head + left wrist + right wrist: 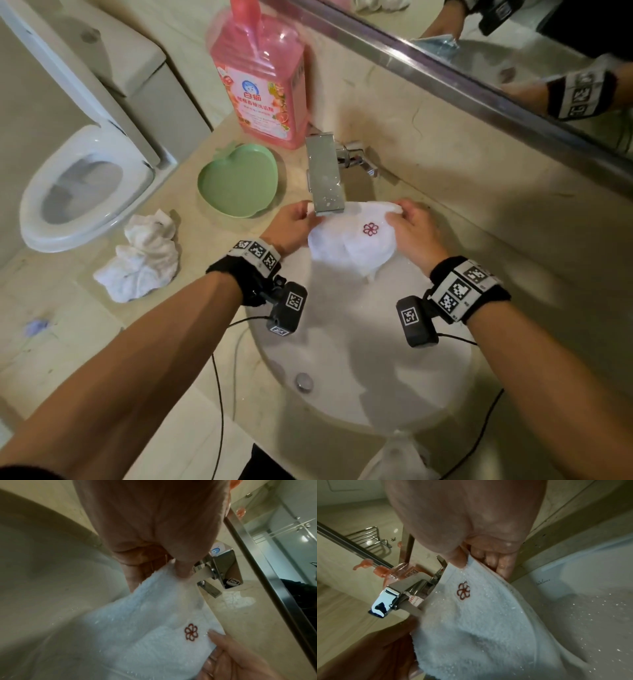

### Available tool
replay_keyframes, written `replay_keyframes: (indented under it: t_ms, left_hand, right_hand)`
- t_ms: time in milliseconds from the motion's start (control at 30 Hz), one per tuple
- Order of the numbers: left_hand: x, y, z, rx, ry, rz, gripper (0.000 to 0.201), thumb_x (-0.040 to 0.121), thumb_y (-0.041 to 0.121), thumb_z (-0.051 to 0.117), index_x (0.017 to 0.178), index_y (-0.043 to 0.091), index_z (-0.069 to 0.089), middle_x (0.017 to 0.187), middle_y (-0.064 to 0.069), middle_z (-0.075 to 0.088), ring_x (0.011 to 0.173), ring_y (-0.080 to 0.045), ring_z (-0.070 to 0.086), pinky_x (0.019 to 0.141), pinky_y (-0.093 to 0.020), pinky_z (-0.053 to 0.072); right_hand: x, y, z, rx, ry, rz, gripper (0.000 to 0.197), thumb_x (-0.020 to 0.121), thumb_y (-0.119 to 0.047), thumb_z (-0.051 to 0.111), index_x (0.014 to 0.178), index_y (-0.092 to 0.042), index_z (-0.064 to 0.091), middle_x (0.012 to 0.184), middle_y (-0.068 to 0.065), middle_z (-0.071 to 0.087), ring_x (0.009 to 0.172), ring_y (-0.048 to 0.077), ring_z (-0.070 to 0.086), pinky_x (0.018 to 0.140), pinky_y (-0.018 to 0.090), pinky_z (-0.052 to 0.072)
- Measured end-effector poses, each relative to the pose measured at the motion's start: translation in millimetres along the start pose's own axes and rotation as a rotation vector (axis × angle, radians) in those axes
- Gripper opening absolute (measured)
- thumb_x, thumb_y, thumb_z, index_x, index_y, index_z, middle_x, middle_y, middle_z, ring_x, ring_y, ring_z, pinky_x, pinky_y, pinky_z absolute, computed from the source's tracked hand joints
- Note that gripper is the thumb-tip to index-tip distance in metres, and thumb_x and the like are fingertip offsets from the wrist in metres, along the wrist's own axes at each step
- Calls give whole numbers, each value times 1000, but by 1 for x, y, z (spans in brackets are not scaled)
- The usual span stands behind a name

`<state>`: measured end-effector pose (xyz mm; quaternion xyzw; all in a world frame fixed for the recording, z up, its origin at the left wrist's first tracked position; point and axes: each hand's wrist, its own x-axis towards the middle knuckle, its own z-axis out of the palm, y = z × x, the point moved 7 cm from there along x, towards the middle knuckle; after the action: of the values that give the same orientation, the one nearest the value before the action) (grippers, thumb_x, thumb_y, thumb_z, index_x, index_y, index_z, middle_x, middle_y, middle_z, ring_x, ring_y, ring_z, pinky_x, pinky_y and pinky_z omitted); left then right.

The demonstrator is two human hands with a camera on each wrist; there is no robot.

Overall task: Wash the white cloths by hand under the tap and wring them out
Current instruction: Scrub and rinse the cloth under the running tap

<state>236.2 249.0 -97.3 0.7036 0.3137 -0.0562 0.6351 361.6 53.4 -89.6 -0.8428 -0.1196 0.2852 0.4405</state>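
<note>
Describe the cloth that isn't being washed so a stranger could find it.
Start at the sink; the counter runs to its left. The crumpled cloth lies there below the green dish. Unlike the flower-marked cloth held under the tap, nobody touches it.

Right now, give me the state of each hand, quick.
Left hand: closed, pinching the left top edge of the white cloth under the tap.
Right hand: closed, pinching the cloth's right top edge.

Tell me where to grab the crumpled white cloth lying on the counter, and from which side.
Take the crumpled cloth by its raised bunched folds in the middle, coming straight down from above. It lies in a loose heap on the counter, left of the sink, with no flat edge offered; the left hand is nearer, though it now holds the flower cloth.
</note>
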Motion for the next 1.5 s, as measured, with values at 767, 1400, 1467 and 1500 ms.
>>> replay_keyframes:
  t_ms: [767,1400,1467,1500]
  left_hand:
    - [-51,9,-66,40,51,-98,31,94,32,56,108,6,67,100,-13,72,93,-29,69,80,-41,56]
    - [12,4,6,255,-25,49,14,91,30,67,105,27,70,87,21,69,86,-7,67,64,-11,48]
    - [21,0,4,426,8,-23,28,89,41,68,104,18,71,90,5,69,81,-18,67,62,-21,52]
    - [24,-2,3,508,26,-69,33,89,44,67,104,15,71,93,-2,70,81,-21,67,65,-28,55]
  right_hand:
    - [-5,-35,88,257,-291,62,18,104,-27,51,111,-32,67,116,2,73,109,21,68,96,52,55]
    - [-4,13,27,-245,-350,67,28,88,-28,65,116,-24,62,107,-1,69,98,19,65,79,31,51]
    - [1,22,21,-77,-284,107,31,90,-25,66,121,-21,61,113,3,69,103,23,66,90,39,54]
    - [3,24,19,2,-251,125,34,91,-22,68,123,-17,60,115,8,69,104,26,67,92,43,55]
